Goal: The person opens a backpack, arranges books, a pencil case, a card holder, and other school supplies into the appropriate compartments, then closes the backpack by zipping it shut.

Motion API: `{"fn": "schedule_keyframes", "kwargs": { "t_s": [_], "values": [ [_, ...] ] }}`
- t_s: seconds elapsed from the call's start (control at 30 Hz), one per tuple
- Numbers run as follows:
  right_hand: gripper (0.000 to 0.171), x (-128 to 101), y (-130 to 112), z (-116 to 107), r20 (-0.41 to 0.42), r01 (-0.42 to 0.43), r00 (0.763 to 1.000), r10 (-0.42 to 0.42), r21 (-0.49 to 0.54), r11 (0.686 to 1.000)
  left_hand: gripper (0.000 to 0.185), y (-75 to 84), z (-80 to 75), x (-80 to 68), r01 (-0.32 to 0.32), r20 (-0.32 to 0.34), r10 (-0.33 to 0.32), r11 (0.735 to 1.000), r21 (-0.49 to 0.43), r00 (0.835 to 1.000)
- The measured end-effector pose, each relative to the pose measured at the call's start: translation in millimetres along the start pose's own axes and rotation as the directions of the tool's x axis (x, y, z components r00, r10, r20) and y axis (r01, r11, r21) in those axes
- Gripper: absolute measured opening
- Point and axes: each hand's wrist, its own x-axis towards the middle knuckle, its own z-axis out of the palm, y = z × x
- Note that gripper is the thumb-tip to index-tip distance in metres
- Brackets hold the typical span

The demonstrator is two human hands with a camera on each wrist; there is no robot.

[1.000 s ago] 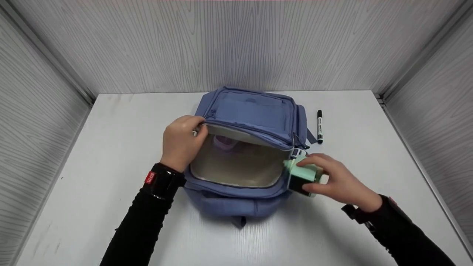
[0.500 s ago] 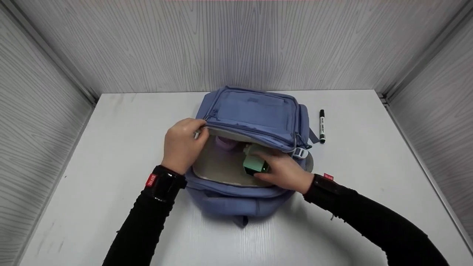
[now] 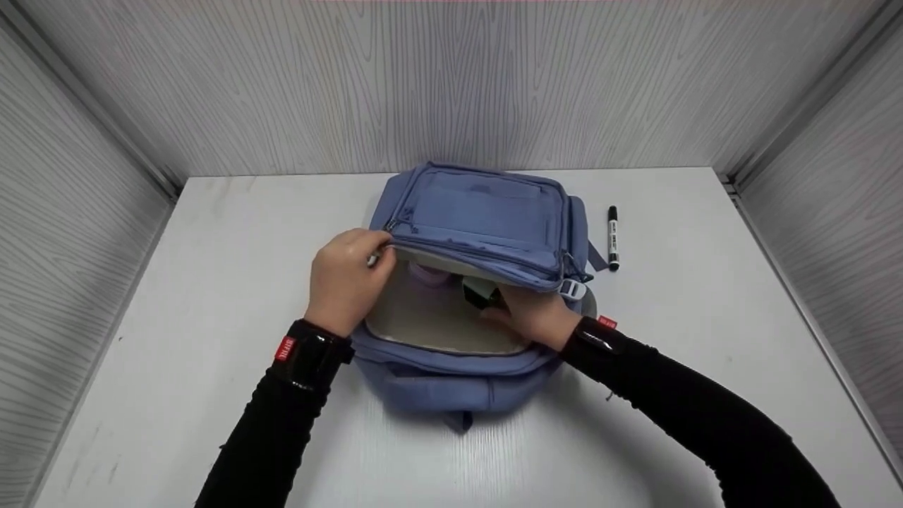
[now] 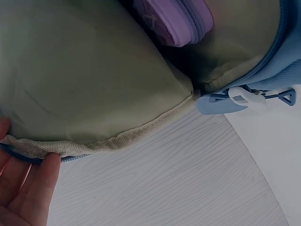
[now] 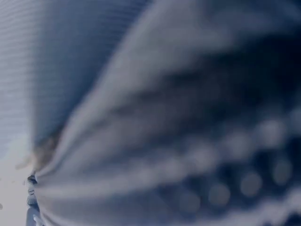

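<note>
A blue backpack (image 3: 480, 212) lies on the table with its main compartment unzipped. My left hand (image 3: 349, 281) pinches the edge of its raised flap, and the left wrist view shows the fingertips (image 4: 49, 169) on that beige-bound edge. Reaching into the opening, my right hand (image 3: 537, 317) holds a boxy mint-green and black object (image 3: 480, 291), whose exact kind I cannot tell. The flap hides part of that hand and object. Deeper inside sits a purple zippered case (image 4: 188, 21). Only blurred fabric close to the lens fills most of the right wrist view.
A black-and-white marker (image 3: 613, 238) lies on the white table (image 3: 705, 296) right of the backpack. A pale strap buckle (image 3: 572, 289) hangs at the backpack's right side, near the right wrist. Grey wood-grain panels (image 3: 451, 85) stand behind and on both sides.
My right hand has carried the mint-green object leftward from beside the backpack into the compartment, then farther under the flap. The left hand keeps its hold on the flap, slightly lower.
</note>
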Motion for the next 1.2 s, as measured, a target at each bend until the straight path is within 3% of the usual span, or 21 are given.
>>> {"fn": "schedule_keyframes", "kwargs": {
  "t_s": [0.27, 0.43, 0.57, 0.7, 0.8, 0.93, 1.07, 1.2],
  "values": [
    [0.067, -12, -5, -9, 0.018, 0.061, 0.998, -0.06, -0.046, 0.997, 0.012, -1.0, -0.8, -5.2, -0.002, 0.02, 0.002, 1.0, 0.006, 1.0],
    [0.065, -31, -27, -27, 0.151, 0.096, 0.984, -0.089, -0.04, 0.995, 0.012, -4.7, -1.1, -17.4, 0.0, 0.033, -0.001, 1.0, 0.018, 0.999],
    [0.037, -53, -40, -48, 0.226, 0.152, 0.964, -0.138, -0.047, 0.987, 0.012, -6.8, -0.7, -36.2, 0.009, 0.054, -0.01, 1.0, 0.013, 0.998],
    [0.014, -65, -31, -68, 0.215, 0.173, 0.96, -0.18, 0.049, 0.984, 0.013, -9.6, 1.7, -61.8, 0.026, 0.083, -0.026, 1.0, -0.003, 0.996],
    [0.009, -64, -14, -77, 0.144, 0.127, 0.98, -0.139, 0.093, 0.988, 0.015, -11.6, 5.2, -80.1, 0.032, 0.101, -0.031, 0.999, -0.006, 0.994],
    [0.007, -53, 19, -81, 0.009, 0.001, 1.0, -0.002, 0.057, 0.998, 0.018, -11.7, 11.2, -97.0, 0.009, 0.095, -0.009, 1.0, 0.0, 0.995],
    [0.016, -39, 55, -77, -0.059, -0.139, 0.989, 0.138, -0.009, 0.99, 0.02, -7.6, 16.2, -104.9, -0.052, 0.062, 0.052, 0.999, 0.0, 0.997],
    [0.026, -26, 87, -68, -0.079, -0.202, 0.977, 0.196, -0.08, 0.976, 0.022, 4.3, 21.2, -110.9, -0.122, 0.049, 0.123, 0.992, -0.024, 0.991]
  ]
}}
